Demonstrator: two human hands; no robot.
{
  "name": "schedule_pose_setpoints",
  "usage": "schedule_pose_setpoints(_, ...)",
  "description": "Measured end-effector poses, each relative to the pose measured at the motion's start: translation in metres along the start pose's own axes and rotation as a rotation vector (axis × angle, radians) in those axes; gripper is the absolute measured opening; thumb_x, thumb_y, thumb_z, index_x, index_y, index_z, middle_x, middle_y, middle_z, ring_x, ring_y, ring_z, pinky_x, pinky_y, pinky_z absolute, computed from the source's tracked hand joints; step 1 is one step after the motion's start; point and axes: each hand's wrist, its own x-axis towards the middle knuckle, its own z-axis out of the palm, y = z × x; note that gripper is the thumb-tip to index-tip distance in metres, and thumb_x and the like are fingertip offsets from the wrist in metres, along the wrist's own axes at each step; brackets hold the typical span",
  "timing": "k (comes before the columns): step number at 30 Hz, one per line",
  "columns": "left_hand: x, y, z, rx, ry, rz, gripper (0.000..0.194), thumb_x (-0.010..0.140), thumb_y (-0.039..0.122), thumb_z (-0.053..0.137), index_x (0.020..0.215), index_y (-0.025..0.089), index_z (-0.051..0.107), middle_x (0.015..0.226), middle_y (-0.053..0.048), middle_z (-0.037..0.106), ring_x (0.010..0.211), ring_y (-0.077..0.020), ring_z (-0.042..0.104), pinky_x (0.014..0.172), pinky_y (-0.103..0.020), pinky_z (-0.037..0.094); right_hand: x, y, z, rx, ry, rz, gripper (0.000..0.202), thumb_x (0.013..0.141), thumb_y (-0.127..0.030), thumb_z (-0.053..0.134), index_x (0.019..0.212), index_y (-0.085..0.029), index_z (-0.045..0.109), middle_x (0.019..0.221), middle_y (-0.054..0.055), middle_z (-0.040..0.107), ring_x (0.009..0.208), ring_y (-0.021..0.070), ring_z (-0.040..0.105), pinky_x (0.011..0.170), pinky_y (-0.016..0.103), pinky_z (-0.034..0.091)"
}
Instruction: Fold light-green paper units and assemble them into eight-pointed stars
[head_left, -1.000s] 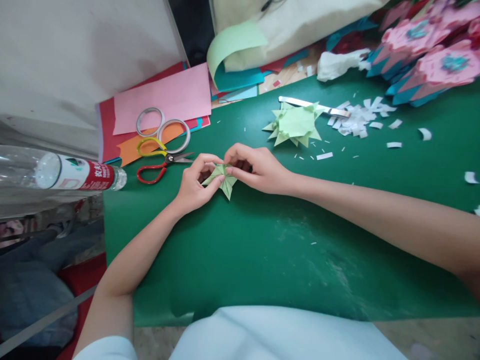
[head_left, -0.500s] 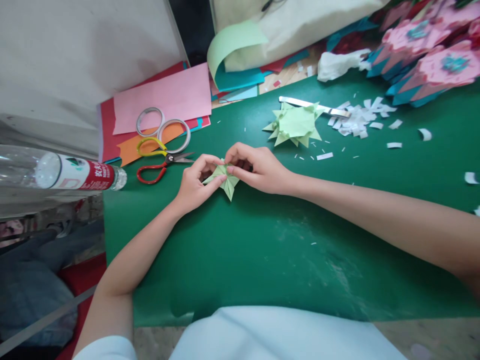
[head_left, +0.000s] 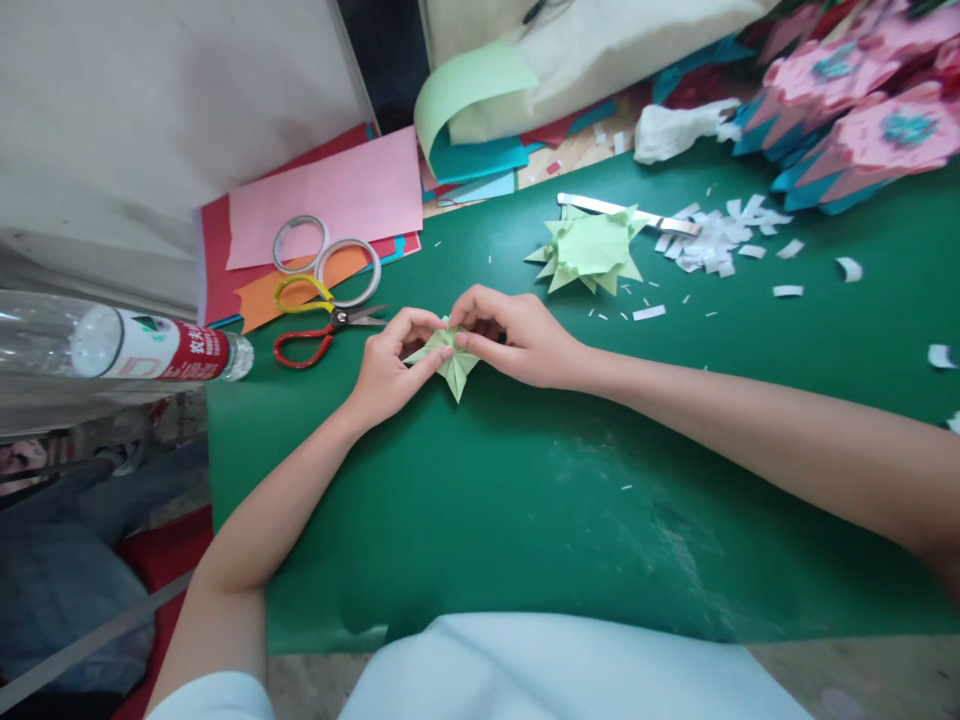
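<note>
A small light-green folded paper star (head_left: 458,376) is held just over the green tabletop, one point aimed towards me. My left hand (head_left: 395,368) pinches it from the left, thumb on its upper face. From the right, the thumb and fingers of my right hand (head_left: 520,335) close on the star near its centre; the fingertips hide part of the folds. Beyond my right hand lies a stack of similar green folded paper stars (head_left: 592,247). Scissors with red and yellow handles (head_left: 330,318) rest left of my left hand.
Two tape rolls (head_left: 349,272) sit on coloured paper sheets (head_left: 330,195) at the back left. A plastic bottle (head_left: 172,348) lies sideways in view at the left. White paper scraps (head_left: 720,235), a white strip (head_left: 626,212) and pink paper flowers (head_left: 904,130) are at the back right.
The paper star's near point has shifted very slightly left between my fingers. Both hands keep their grip, and everything else stays in place.
</note>
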Motion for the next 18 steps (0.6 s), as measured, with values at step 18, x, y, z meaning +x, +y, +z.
schedule_pose_setpoints(18,-0.0003,-0.0009,-0.0008,0.010,-0.006,-0.016,0.020,0.086,0.037,0.065,0.085,0.020,0.054,0.070,0.004,0.057,0.060,-0.0076,0.054,0.055,-0.019,0.043,-0.0014,0.0001,0.0000,-0.068,-0.043,-0.062,0.005,0.087,-0.020,0.055,0.090,-0.017,0.053,0.067,-0.005,0.058,0.056,0.0059,0.048,0.058,0.019,0.033)
